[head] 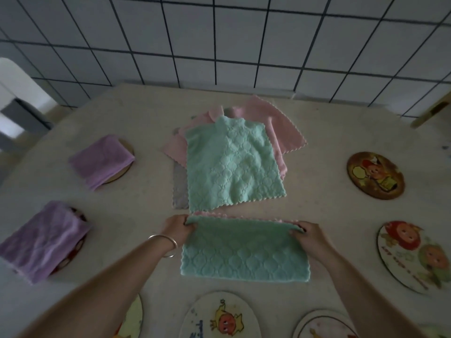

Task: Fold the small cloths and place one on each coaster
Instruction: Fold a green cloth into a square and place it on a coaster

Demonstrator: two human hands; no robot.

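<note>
- Nearest, three bare coasters along 6 o'clock, the middle one (220, 318).
- Left hand (177, 229) and right hand (308, 236) pinch far corners of one folded green cloth (244, 250).
- Two purple cloths (42, 240) on coasters, 9 o'clock.
- Two bare coasters at 3 o'clock.
- Cloth pile (231, 162), 12 o'clock.

Left hand (177, 230) and right hand (308, 236) pinching far corners of folded green cloth (244, 252) on table (317, 132). Beyond, flat green cloth (231, 167) topping pink cloths (280, 128). 2 purple cloths (102, 159) folded on coasters at left.
</note>
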